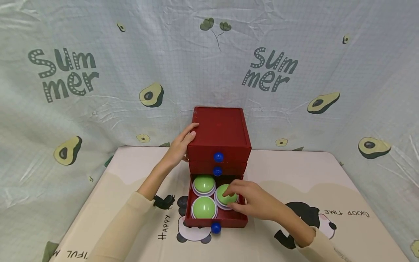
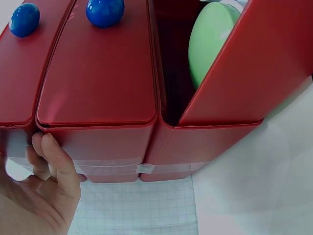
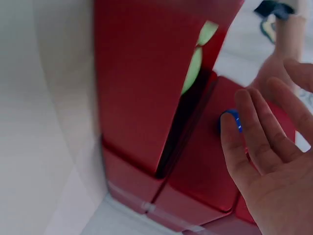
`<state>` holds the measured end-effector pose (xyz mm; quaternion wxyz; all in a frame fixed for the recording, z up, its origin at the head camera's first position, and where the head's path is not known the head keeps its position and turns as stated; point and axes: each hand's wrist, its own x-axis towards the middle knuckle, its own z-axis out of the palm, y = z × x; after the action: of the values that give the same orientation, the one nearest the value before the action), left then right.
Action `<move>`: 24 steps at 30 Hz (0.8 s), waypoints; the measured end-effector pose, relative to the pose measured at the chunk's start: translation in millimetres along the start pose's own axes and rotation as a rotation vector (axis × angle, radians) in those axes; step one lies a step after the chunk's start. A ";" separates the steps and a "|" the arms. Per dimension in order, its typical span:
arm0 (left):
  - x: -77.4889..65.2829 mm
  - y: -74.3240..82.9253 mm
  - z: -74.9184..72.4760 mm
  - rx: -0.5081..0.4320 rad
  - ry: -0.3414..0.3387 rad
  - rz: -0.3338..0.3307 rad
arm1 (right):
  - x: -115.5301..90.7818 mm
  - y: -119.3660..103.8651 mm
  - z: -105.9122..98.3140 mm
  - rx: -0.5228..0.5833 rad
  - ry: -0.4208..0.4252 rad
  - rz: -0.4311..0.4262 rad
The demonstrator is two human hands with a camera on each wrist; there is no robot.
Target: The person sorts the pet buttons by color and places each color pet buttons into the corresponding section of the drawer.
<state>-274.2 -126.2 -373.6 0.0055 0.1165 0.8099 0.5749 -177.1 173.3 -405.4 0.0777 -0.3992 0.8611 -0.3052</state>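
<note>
A red cabinet [image 1: 219, 127] with stacked drawers and blue round knobs stands on the table. Its bottom drawer [image 1: 230, 222] is pulled out and holds three round green domes on white bases: one back left [image 1: 204, 183], one front left [image 1: 204, 208] and one on the right [image 1: 223, 196]. Over the right dome is my right hand [image 1: 258, 200], fingers spread and loosely bent; whether they touch it cannot be told. The right wrist view shows nothing held in its palm. My left hand [image 1: 178, 147] rests against the cabinet's left side, fingertips at the top edge.
The cabinet's two upper drawers are closed, with blue knobs [image 1: 218, 157] in front. Behind it hangs a pale cloth [image 1: 183, 54] printed with avocados and lettering. The light tabletop [image 1: 268, 236] carries printed cartoon animals and words.
</note>
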 end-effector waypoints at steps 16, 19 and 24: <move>1.3 -0.4 0.4 -0.012 0.005 -0.018 | -42.8 -13.7 52.3 0.609 -0.160 0.044; 1.1 -0.4 0.4 -0.012 0.010 -0.018 | -47.0 -12.1 64.9 0.667 -0.179 0.070; 1.2 -0.4 0.9 -0.013 0.007 -0.014 | -52.4 -11.0 82.6 0.821 -0.202 0.164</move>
<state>-275.4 -125.3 -374.1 0.0074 0.1089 0.8070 0.5804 -103.9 168.1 -470.9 0.3380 -0.2931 0.6852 -0.5747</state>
